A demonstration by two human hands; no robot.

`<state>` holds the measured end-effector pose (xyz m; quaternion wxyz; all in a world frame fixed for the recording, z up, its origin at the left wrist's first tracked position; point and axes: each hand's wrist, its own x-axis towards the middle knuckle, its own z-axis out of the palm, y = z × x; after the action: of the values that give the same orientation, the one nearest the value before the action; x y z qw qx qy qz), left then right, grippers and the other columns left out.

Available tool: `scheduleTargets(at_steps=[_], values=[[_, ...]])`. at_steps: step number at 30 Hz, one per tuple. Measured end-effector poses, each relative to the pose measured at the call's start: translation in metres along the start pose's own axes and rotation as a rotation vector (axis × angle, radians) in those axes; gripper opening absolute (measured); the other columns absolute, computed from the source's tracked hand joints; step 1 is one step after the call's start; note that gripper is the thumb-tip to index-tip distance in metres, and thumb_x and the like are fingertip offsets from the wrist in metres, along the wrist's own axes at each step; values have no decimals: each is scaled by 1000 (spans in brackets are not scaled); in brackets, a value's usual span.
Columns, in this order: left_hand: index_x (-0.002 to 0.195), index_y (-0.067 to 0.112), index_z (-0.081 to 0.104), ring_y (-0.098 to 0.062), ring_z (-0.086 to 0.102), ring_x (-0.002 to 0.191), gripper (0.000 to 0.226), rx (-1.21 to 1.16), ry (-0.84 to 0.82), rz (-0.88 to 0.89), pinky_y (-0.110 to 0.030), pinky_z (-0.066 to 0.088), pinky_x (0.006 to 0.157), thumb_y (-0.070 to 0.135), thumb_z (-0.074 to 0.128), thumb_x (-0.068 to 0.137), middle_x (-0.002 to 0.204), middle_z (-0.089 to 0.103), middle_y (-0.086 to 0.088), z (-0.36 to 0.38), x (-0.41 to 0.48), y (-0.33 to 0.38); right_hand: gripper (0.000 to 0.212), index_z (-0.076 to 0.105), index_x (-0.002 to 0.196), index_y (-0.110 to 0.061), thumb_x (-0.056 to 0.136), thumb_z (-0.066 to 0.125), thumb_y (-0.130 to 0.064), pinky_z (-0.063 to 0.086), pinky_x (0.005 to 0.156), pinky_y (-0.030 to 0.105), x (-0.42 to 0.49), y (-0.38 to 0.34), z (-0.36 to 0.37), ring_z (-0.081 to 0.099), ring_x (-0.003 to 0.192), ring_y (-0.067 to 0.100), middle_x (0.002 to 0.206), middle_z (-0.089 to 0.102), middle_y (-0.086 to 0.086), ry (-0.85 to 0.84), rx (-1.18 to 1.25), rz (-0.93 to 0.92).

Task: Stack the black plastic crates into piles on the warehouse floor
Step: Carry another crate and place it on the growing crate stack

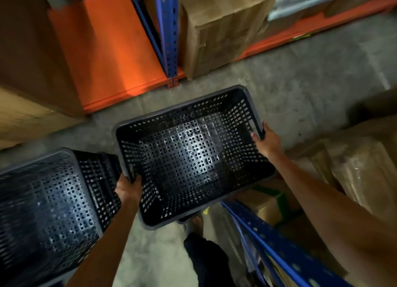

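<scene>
A black perforated plastic crate [189, 155] hangs in the air above the concrete floor, its open top facing me. My left hand [128, 189] grips its left rim near the handle slot. My right hand [266, 141] grips the handle slot on its right rim. A second black crate [45, 209] stands at the lower left, taller in view, beside the held one; I cannot tell whether it rests on other crates.
Orange and blue shelving [167, 39] with cardboard boxes [221, 33] lines the far side of the aisle. A blue rack beam [279, 248] and wrapped boxes [363, 166] stand at the right. My leg and foot [199, 239] show below the held crate.
</scene>
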<state>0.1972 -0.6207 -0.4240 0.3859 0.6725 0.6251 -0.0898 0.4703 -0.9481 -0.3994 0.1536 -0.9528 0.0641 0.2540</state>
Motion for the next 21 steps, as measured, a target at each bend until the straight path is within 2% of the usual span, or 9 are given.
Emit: scheduleTargets(at_steps=[2,5,8,10,12,15,18,21], values=[[106,-6,63,-43,67,93,25,30,14,-13,-48,54,80,12,62,89,100,69,-28,2,3,-1,45,56,132,-13,97,49,-41,52,88,39,7,4,2,63,112,36,120,67,14,29,65,-18],[94,-5,63,-41,68,83,23,29,-2,-4,-42,54,67,17,57,92,87,68,-25,-8,1,2,35,65,114,-11,97,52,-37,56,81,45,1,6,-5,66,95,35,101,70,15,37,139,-18],[92,-2,64,-38,68,80,19,11,-27,64,-32,44,60,16,57,91,80,66,-18,-29,-11,19,21,58,85,-13,96,54,-32,49,65,41,-20,4,-29,58,74,28,73,59,8,85,175,-8],[100,-1,66,-33,67,83,18,4,-60,117,-31,44,63,11,59,88,91,70,-19,-53,-22,38,24,54,81,-13,96,54,-32,42,61,37,-41,1,-58,57,72,29,63,52,4,100,154,3],[106,-1,65,-32,67,88,23,8,-110,152,-35,50,68,12,60,87,102,70,-20,-89,-42,64,28,58,85,-9,96,52,-34,45,65,38,-73,-10,-99,62,79,34,72,61,11,87,122,26],[110,-1,64,-31,65,92,28,0,-126,208,-36,53,73,14,58,87,108,68,-20,-144,-71,99,34,65,101,-4,96,51,-35,52,81,45,-123,-32,-157,64,94,38,98,69,21,113,180,38],[112,-3,63,-36,64,103,33,28,-139,240,-42,53,80,20,55,89,112,66,-24,-195,-96,128,35,64,112,0,98,51,-29,51,80,43,-165,-53,-196,64,97,40,103,68,24,181,237,16],[117,-10,60,-42,60,114,45,16,-175,369,-48,49,96,22,51,88,119,62,-31,-255,-114,147,33,66,111,3,97,53,-23,49,77,41,-212,-81,-231,65,97,41,100,68,27,238,273,-32]])
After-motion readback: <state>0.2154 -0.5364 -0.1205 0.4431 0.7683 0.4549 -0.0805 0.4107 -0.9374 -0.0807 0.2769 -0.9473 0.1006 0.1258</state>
